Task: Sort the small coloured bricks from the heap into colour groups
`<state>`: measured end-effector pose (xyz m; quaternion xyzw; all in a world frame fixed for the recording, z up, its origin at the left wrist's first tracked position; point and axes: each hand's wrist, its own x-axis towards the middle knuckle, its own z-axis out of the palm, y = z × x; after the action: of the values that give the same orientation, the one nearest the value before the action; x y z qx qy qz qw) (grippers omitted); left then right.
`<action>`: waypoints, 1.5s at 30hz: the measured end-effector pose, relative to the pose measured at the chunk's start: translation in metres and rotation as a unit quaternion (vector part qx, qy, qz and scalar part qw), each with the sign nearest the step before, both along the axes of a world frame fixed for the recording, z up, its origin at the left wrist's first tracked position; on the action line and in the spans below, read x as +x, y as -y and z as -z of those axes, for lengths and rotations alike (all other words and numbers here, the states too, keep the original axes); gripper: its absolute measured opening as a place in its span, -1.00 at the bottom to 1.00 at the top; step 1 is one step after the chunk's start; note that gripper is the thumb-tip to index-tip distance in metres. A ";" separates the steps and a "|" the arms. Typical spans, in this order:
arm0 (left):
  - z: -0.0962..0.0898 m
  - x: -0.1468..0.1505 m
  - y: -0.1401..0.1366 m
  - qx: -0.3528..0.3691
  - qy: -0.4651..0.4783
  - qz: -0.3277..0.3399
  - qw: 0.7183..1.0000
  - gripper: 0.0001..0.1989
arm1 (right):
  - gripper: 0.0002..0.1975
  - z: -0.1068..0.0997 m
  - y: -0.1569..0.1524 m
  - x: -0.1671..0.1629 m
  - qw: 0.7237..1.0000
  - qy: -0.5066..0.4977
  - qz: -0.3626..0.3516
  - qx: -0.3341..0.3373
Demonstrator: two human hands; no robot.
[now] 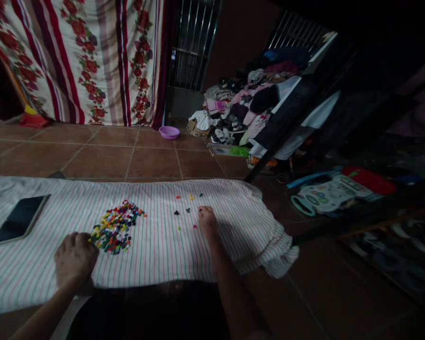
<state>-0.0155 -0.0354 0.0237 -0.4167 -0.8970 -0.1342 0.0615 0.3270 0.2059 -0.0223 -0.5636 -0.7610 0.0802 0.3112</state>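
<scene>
My right hand (208, 221) is closed in a pinch over the striped cloth (156, 255), with a small dark plastic piece (200, 210) at its fingertips. Several like pieces lie spaced apart beside it, among them a grey piece (188, 210), a black piece (176, 213), a red piece (194, 226), a green piece (179, 228), an orange piece (178, 197) and a yellow piece (191, 197). My left hand (76, 256) rests with curled fingers at the near left edge of a mixed-colour pile of tiny plastic pieces (116, 226). What its fingers may hold is hidden.
A dark-screened tablet or phone (21, 218) lies on the cloth at far left. Beyond the cloth, a purple basin (169, 132) stands on the tiled floor near a heap of clothes (248, 101). A colourful toy panel (336, 193) and a dark slanted post (286, 141) are on the right.
</scene>
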 end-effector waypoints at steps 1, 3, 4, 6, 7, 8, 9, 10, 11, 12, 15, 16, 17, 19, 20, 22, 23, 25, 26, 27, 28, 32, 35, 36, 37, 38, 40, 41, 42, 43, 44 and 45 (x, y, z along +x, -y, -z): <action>0.000 0.000 0.000 0.001 0.005 0.002 1.000 -0.69 | -0.73 0.000 -0.001 0.001 1.000 0.008 0.001 0.000; 0.000 -0.001 -0.001 -0.004 0.012 0.000 1.000 -0.69 | -0.73 -0.001 -0.003 0.003 1.000 0.022 0.002 -0.002; 0.000 -0.002 -0.001 -0.008 0.012 -0.001 1.000 -0.69 | -0.74 -0.001 -0.004 0.003 1.000 0.026 0.002 -0.001; 0.001 -0.003 -0.002 -0.014 0.002 -0.001 1.000 -0.68 | -0.74 -0.001 -0.004 0.003 1.000 0.030 0.004 0.005; 0.002 -0.004 -0.001 -0.015 -0.003 0.002 1.000 -0.67 | -0.73 -0.001 -0.003 0.003 1.000 0.028 0.005 0.010; 0.003 -0.004 -0.001 -0.013 -0.008 0.006 1.000 -0.67 | -0.72 0.000 -0.002 0.002 1.000 0.025 0.006 0.017; 0.004 -0.005 -0.001 -0.010 -0.013 0.007 1.000 -0.67 | -0.72 0.001 -0.002 0.002 0.999 0.020 0.005 0.025; 0.006 -0.006 0.000 -0.006 -0.017 0.008 1.000 -0.68 | -0.71 0.002 -0.001 0.001 0.999 0.014 0.004 0.032; 0.007 -0.006 0.000 -0.001 -0.021 0.009 1.000 -0.69 | -0.70 0.003 -0.001 0.001 0.999 0.007 0.002 0.037; 0.008 -0.007 0.001 0.003 -0.024 0.012 1.000 -0.69 | -0.69 0.004 -0.001 0.000 0.999 0.001 0.000 0.040; 0.008 -0.006 0.001 0.005 -0.023 0.017 1.000 -0.71 | -0.63 0.004 -0.005 0.003 0.999 -0.015 0.013 0.032; 0.007 -0.006 0.001 0.006 -0.021 0.018 1.000 -0.71 | -0.61 0.003 -0.007 0.006 0.999 -0.019 0.022 0.025; 0.007 -0.005 0.001 0.008 -0.020 0.018 1.000 -0.71 | -0.59 0.001 -0.009 0.009 0.999 -0.023 0.030 0.017; 0.006 -0.005 0.001 0.011 -0.021 0.018 1.000 -0.71 | -0.58 -0.002 -0.014 0.018 0.999 -0.030 0.044 0.000; 0.006 -0.005 0.001 0.011 -0.024 0.020 0.999 -0.71 | -0.58 -0.004 -0.017 0.023 0.998 -0.033 0.050 -0.006; 0.007 -0.005 0.001 0.007 -0.032 0.024 0.999 -0.72 | -0.60 -0.008 -0.021 0.035 0.997 -0.037 0.065 -0.013; 0.007 -0.005 0.001 0.006 -0.036 0.025 0.999 -0.72 | -0.62 -0.009 -0.022 0.040 0.996 -0.039 0.074 -0.014; 0.008 -0.006 0.002 0.005 -0.041 0.027 0.999 -0.72 | -0.64 -0.011 -0.025 0.049 0.995 -0.035 0.087 -0.017; 0.009 -0.006 0.002 0.006 -0.041 0.027 0.999 -0.72 | -0.66 -0.012 -0.026 0.052 0.995 -0.030 0.089 -0.021; 0.009 -0.006 0.002 0.007 -0.040 0.026 0.999 -0.71 | -0.67 -0.012 -0.027 0.055 0.995 -0.023 0.089 -0.026; 0.009 -0.006 0.002 0.008 -0.038 0.024 0.999 -0.71 | -0.69 -0.012 -0.028 0.056 0.995 -0.016 0.088 -0.030; 0.007 -0.005 0.002 0.006 -0.028 0.024 0.999 -0.70 | -0.74 -0.010 -0.033 0.055 0.997 0.011 0.066 -0.030; 0.007 -0.005 0.001 0.006 -0.021 0.018 1.000 -0.72 | -0.76 -0.010 -0.037 0.054 0.998 0.019 0.054 -0.022; 0.008 -0.005 0.001 0.005 -0.020 0.015 1.000 -0.72 | -0.76 -0.010 -0.039 0.054 0.998 0.019 0.055 -0.021; 0.008 -0.006 0.001 0.004 -0.020 0.014 1.000 -0.73 | -0.76 -0.010 -0.040 0.055 0.998 0.020 0.057 -0.020; 0.009 -0.006 0.001 0.001 -0.020 0.015 1.000 -0.73 | -0.76 -0.010 -0.041 0.055 0.998 0.020 0.058 -0.018; 0.010 -0.007 0.001 -0.001 -0.025 0.019 1.000 -0.73 | -0.75 -0.009 -0.043 0.057 0.998 0.022 0.058 -0.018; 0.010 -0.007 0.001 -0.001 -0.028 0.020 0.999 -0.73 | -0.74 -0.009 -0.043 0.057 0.998 0.023 0.058 -0.019; 0.011 -0.008 0.001 0.000 -0.032 0.022 0.999 -0.72 | -0.73 -0.008 -0.043 0.058 0.998 0.024 0.059 -0.020; 0.011 -0.008 0.001 0.000 -0.035 0.024 0.999 -0.72 | -0.72 -0.008 -0.044 0.058 0.998 0.025 0.059 -0.020; 0.011 -0.008 0.001 0.000 -0.038 0.023 0.999 -0.71 | -0.71 -0.008 -0.044 0.058 0.998 0.026 0.060 -0.021; 0.010 -0.007 0.001 0.001 -0.039 0.020 0.999 -0.71 | -0.70 -0.008 -0.043 0.058 0.998 0.028 0.061 -0.022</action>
<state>-0.0230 -0.0360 0.0135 -0.4396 -0.8852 -0.1196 0.0940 0.3850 0.2492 -0.0144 -0.6178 -0.7315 0.0623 0.2816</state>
